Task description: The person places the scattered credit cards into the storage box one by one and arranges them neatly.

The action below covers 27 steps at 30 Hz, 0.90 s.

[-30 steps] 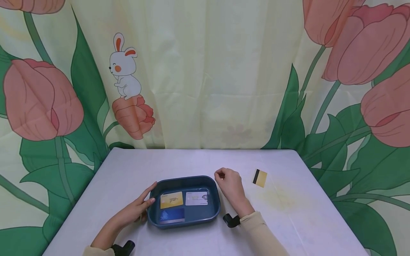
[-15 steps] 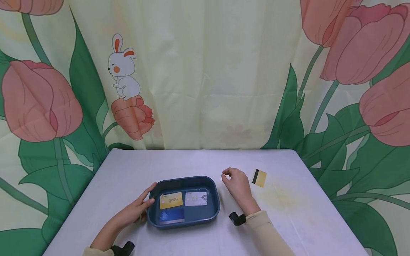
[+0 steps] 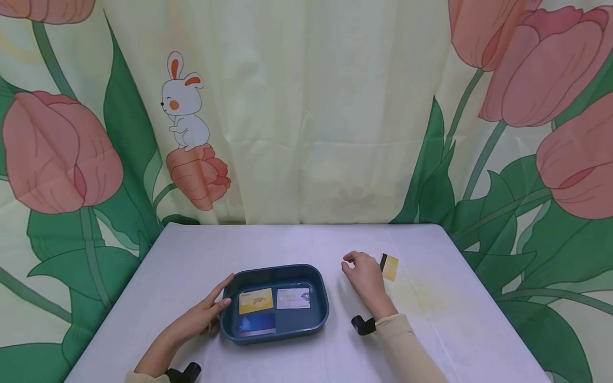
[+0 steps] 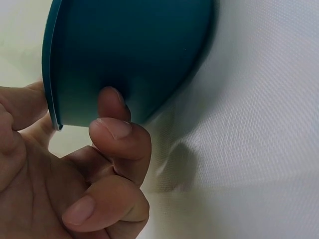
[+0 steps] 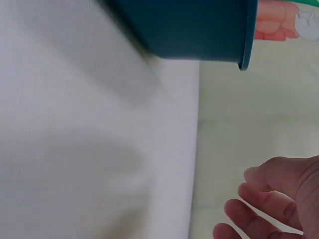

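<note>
A dark blue rectangular tray (image 3: pixel 300 322) stands on the table, holding a gold card (image 3: pixel 256 301), a white card (image 3: pixel 293 298) and a blue card (image 3: pixel 257 323). My left hand (image 3: pixel 202 316) grips its left end; in the left wrist view, a thumb and finger lie at the rim while other fingers curl by the outer wall. Off to the right of the tray hovers my right hand (image 3: pixel 366 277), fingers loosely bent and holding nothing, as the right wrist view also shows. Just beyond it lies another gold card (image 3: pixel 390 267) with a black stripe, partly hidden by the hand.
A white cloth covers the table (image 3: pixel 206 244). Behind it hangs a curtain (image 3: pixel 306 133) printed with tulips and a rabbit. A faint yellowish stain (image 3: pixel 419 295) marks the cloth at the right. A black wrist camera (image 3: pixel 363 325) sits at the right wrist.
My right hand has moved rightward, away from the tray's right end and closer to the loose gold card. My left hand, the tray and the cards in it stay put.
</note>
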Motion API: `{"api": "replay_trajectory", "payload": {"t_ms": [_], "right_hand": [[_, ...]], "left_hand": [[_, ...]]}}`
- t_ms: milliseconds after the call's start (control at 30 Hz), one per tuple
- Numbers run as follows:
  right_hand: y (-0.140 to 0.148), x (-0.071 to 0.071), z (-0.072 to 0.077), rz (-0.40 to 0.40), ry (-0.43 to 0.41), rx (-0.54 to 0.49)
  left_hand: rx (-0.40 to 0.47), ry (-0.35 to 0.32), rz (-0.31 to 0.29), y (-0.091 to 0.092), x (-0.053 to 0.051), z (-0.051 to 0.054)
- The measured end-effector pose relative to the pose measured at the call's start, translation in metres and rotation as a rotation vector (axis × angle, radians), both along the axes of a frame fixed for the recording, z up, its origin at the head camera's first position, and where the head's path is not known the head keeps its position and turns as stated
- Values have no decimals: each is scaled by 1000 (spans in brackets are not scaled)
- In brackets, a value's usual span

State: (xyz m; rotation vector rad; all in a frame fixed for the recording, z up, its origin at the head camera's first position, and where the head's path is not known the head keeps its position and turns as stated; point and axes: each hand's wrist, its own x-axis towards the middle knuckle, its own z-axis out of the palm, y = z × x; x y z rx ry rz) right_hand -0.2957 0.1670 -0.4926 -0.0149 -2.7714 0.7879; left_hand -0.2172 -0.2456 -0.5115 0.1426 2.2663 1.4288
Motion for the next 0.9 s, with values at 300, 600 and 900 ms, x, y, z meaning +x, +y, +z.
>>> {"api": "replay_trajectory", "payload": {"t_ms": [300, 600, 900], "right_hand": [[21, -2, 7, -22, -28, 6], [37, -9, 8, -27, -29, 5], [55, -13, 2, -85, -74, 37]], "left_hand": [[-8, 14, 4, 0, 0, 0], [-22, 10, 39, -1, 2, 1], [-22, 5, 52, 2, 1, 0]]}}
